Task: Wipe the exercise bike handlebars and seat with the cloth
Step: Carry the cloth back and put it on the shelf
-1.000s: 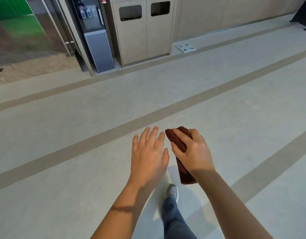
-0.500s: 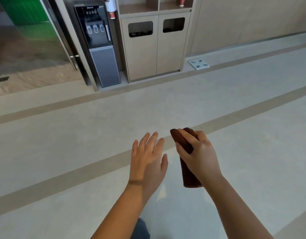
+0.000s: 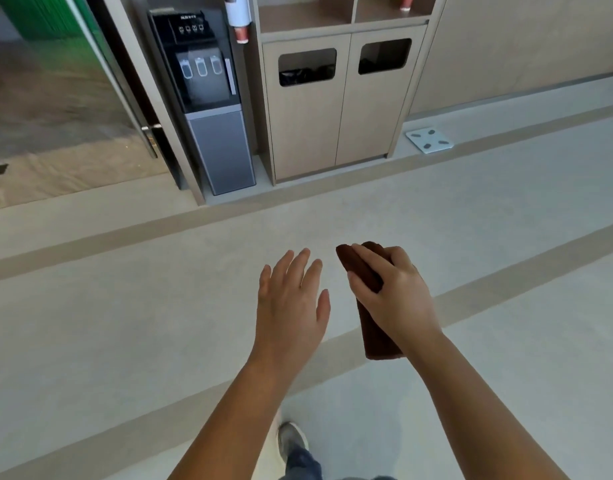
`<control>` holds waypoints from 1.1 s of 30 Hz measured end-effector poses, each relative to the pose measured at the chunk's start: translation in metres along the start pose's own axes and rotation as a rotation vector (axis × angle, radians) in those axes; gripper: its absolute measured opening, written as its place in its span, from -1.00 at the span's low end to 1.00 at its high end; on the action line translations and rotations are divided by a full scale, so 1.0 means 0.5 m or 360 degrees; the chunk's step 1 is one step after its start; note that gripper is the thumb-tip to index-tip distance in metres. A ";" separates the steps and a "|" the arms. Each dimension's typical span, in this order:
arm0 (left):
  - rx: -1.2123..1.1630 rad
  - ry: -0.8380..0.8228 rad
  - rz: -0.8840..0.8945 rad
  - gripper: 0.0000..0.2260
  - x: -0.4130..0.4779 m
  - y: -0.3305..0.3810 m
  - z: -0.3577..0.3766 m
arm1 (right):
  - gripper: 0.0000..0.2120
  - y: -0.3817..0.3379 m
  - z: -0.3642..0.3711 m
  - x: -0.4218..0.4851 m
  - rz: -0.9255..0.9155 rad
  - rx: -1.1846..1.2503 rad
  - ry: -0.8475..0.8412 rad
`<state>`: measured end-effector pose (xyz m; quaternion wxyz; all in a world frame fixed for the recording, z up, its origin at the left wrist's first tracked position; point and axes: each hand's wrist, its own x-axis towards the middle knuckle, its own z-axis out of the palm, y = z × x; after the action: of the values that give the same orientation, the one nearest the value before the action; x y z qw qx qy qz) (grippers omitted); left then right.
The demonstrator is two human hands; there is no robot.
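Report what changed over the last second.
The person walked forward: the water dispenser, the bin cabinet and the floor scale now sit nearer and lower in view. Nothing was picked up or released. The right hand keeps its grip on the rolled brown cloth; the left hand stays open beside it, not touching it.

A black-and-grey water dispenser is set at the far edge of the pale floor, just beside a wooden cabinet whose two doors are cut with dark openings. A white scale is laid flat to the cabinet's right, close by the wall. The floor is crossed by brown stripes.
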<state>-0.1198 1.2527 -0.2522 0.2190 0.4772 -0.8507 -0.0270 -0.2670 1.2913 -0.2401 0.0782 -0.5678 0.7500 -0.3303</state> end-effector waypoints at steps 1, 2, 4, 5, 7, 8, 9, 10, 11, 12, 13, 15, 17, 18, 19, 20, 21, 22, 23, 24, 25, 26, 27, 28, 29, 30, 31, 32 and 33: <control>-0.0002 0.0006 -0.0005 -0.69 0.036 -0.017 0.006 | -0.60 -0.003 0.015 0.037 -0.0005 0.0005 0.0003; -0.0005 0.0010 -0.0013 -0.68 0.067 -0.033 0.014 | -0.60 -0.005 0.029 0.070 -0.0006 0.0009 0.0003; -0.0003 0.0008 -0.0012 -0.68 0.124 -0.060 0.037 | -0.60 0.000 0.056 0.134 0.0004 0.0031 0.0003; 0.0002 -0.0006 -0.0008 -0.68 0.153 -0.073 0.050 | -0.60 0.005 0.068 0.168 0.0016 0.0045 0.0000; 0.0023 -0.0049 -0.0024 -0.67 0.217 -0.095 0.080 | -0.60 0.022 0.090 0.240 0.0040 0.0067 -0.0006; 0.0046 -0.0066 -0.0034 -0.65 0.252 -0.104 0.096 | -0.60 0.033 0.100 0.276 0.0043 0.0063 -0.0005; 0.0068 -0.0088 -0.0046 -0.63 0.288 -0.112 0.113 | -0.60 0.046 0.110 0.314 0.0038 0.0050 0.0003; 0.0080 -0.0117 -0.0050 -0.62 0.325 -0.119 0.129 | -0.60 0.061 0.118 0.352 0.0029 0.0036 0.0015; 0.0089 -0.0140 -0.0040 -0.61 0.367 -0.126 0.145 | -0.60 0.076 0.125 0.393 0.0025 0.0030 0.0032; 0.0103 -0.0158 -0.0021 -0.61 0.413 -0.132 0.163 | -0.60 0.092 0.132 0.438 0.0029 0.0030 0.0052; 0.0116 -0.0178 -0.0008 -0.61 0.461 -0.136 0.181 | -0.60 0.110 0.138 0.483 0.0040 0.0034 0.0066; 0.0136 -0.0204 -0.0001 -0.61 0.559 -0.140 0.216 | -0.60 0.147 0.148 0.577 0.0046 0.0044 0.0085; 0.0118 -0.0229 -0.0007 -0.62 0.662 -0.138 0.241 | -0.59 0.177 0.148 0.677 0.0041 0.0062 0.0092; 0.0103 -0.0213 -0.0008 -0.63 0.712 -0.136 0.250 | -0.60 0.189 0.144 0.727 0.0037 0.0074 0.0100; 0.0086 -0.0189 -0.0007 -0.64 0.759 -0.134 0.261 | -0.60 0.200 0.139 0.778 0.0030 0.0089 0.0115; 0.0088 -0.0157 -0.0004 -0.65 0.803 -0.133 0.273 | -0.60 0.209 0.133 0.826 0.0021 0.0103 0.0125; 0.0097 -0.0127 -0.0005 -0.65 0.846 -0.132 0.283 | -0.60 0.217 0.128 0.873 0.0001 0.0111 0.0128; 0.0096 -0.0102 -0.0006 -0.65 0.886 -0.131 0.291 | -0.60 0.224 0.124 0.919 -0.0024 0.0112 0.0128; 0.0067 -0.0109 -0.0034 -0.65 0.924 -0.131 0.295 | -0.60 0.230 0.123 0.963 -0.0042 0.0106 0.0128; 0.0025 -0.0152 -0.0077 -0.64 0.959 -0.134 0.300 | -0.61 0.235 0.125 1.005 -0.0054 0.0100 0.0127; -0.0003 -0.0179 -0.0124 -0.62 0.988 -0.139 0.307 | -0.61 0.238 0.130 1.042 -0.0063 0.0102 0.0117; -0.0020 -0.0179 -0.0160 -0.61 1.014 -0.149 0.315 | -0.61 0.240 0.135 1.075 -0.0073 0.0113 0.0099; -0.0018 -0.0165 -0.0191 -0.61 1.040 -0.161 0.323 | -0.61 0.240 0.142 1.106 -0.0086 0.0127 0.0076; -0.0001 -0.0159 -0.0213 -0.62 1.068 -0.172 0.328 | -0.61 0.239 0.151 1.137 -0.0103 0.0132 0.0054; 0.0024 -0.0143 -0.0213 -0.65 1.094 -0.183 0.335 | -0.62 0.239 0.161 1.166 -0.0121 0.0128 0.0038; 0.0050 -0.0124 -0.0203 -0.67 1.120 -0.196 0.343 | -0.62 0.239 0.172 1.196 -0.0133 0.0123 0.0028; 0.0070 -0.0091 -0.0195 -0.67 1.147 -0.211 0.352 | -0.62 0.239 0.184 1.226 -0.0138 0.0122 0.0023; 0.0062 -0.0118 -0.0206 -0.66 1.176 -0.223 0.358 | -0.62 0.240 0.195 1.255 -0.0143 0.0123 0.0018; 0.0031 -0.0124 -0.0240 -0.65 1.208 -0.234 0.362 | -0.62 0.240 0.207 1.286 -0.0148 0.0125 0.0015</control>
<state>-0.3691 0.6622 -0.2360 0.1784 0.5406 -0.8204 -0.0536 -0.5322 0.6850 -0.2242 0.0813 -0.5970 0.7095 -0.3654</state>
